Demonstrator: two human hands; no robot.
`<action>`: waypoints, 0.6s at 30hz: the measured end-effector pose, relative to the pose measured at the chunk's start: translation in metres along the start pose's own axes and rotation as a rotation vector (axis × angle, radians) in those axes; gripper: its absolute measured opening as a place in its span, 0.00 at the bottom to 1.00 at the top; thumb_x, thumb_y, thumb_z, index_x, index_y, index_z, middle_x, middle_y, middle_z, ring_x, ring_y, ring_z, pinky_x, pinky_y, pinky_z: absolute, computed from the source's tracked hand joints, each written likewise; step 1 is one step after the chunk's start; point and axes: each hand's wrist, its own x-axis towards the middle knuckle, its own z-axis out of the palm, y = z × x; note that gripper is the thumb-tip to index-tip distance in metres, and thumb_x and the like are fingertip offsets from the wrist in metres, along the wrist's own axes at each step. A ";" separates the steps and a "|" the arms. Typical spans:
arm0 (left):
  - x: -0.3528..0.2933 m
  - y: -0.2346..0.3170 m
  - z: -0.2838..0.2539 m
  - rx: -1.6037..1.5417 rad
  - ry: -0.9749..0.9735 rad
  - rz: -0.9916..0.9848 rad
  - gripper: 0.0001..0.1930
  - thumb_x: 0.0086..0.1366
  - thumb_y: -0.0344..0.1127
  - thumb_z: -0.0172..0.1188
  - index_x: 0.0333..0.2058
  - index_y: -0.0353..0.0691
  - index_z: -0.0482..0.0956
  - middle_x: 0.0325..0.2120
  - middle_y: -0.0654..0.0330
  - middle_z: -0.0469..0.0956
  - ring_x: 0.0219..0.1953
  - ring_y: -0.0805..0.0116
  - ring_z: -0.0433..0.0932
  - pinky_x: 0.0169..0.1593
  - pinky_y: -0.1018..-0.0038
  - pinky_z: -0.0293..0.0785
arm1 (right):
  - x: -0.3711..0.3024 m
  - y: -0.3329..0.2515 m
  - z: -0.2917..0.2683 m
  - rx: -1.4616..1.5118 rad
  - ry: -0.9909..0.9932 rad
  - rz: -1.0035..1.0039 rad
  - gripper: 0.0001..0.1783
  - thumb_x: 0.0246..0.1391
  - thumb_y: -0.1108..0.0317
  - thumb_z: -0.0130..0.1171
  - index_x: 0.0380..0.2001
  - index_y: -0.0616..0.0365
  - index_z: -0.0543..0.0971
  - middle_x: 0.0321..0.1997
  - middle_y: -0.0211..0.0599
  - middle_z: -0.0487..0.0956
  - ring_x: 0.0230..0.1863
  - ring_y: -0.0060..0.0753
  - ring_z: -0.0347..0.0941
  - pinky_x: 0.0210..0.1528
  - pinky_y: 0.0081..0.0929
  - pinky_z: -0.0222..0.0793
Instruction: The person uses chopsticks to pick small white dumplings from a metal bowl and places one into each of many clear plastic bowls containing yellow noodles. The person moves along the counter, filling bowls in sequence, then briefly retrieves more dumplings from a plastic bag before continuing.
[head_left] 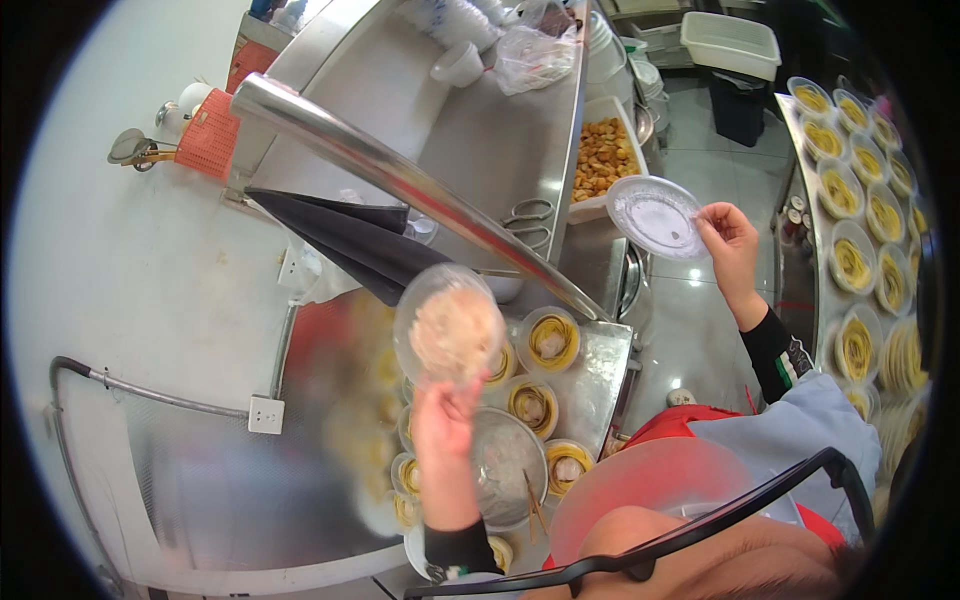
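My left hand [442, 425] is raised over the counter and closed on a clear round plastic tub [452, 328] of pale, shredded-looking food. Out to the right, my right hand [730, 250] pinches a round translucent lid [655, 217] by its edge, well apart from the tub. Below the left hand, partly hidden by that forearm, is a wide round metal bowl [497, 450] with a pair of wooden chopsticks [534, 498] at its side. Around it stand several clear bowls of yellow noodles [532, 407], some with a pale topping in the middle.
A steel tube [400, 185] slants across above the counter. Scissors [528, 222] lie on the steel shelf beside a white tub of brown chunks [607, 150]. Many noodle bowls [851, 262] fill a table at the right. A red basket [210, 133] hangs on the left wall.
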 end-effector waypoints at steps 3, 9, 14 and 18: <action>0.067 0.032 0.028 -0.152 -0.037 -0.033 0.26 0.60 0.19 0.44 0.58 0.15 0.57 0.49 0.27 0.72 0.51 0.33 0.77 0.48 0.62 0.88 | 0.024 0.013 0.012 0.096 -0.019 0.098 0.03 0.56 0.77 0.61 0.35 0.62 0.79 0.34 0.25 0.80 0.34 0.13 0.73 0.39 0.13 0.67; 0.194 0.036 0.097 0.052 -0.058 0.031 0.19 0.64 0.22 0.44 0.52 0.14 0.63 0.48 0.32 0.75 0.51 0.36 0.77 0.55 0.59 0.83 | 0.044 0.030 0.012 0.154 -0.010 0.168 0.03 0.56 0.77 0.61 0.35 0.62 0.79 0.34 0.25 0.80 0.34 0.13 0.74 0.39 0.13 0.67; 0.288 0.010 0.129 0.028 -0.192 -0.008 0.22 0.62 0.21 0.41 0.54 0.12 0.60 0.49 0.26 0.72 0.52 0.36 0.77 0.52 0.60 0.85 | 0.055 0.031 -0.004 0.073 0.011 0.159 0.03 0.56 0.77 0.61 0.35 0.62 0.79 0.34 0.27 0.81 0.35 0.14 0.74 0.40 0.14 0.68; 0.333 -0.002 0.125 -0.176 -0.057 -0.312 0.25 0.60 0.20 0.39 0.57 0.12 0.56 0.50 0.26 0.71 0.54 0.33 0.75 0.50 0.63 0.87 | 0.063 0.029 -0.007 0.079 0.004 0.187 0.03 0.55 0.76 0.61 0.35 0.61 0.79 0.34 0.27 0.81 0.35 0.15 0.74 0.39 0.14 0.67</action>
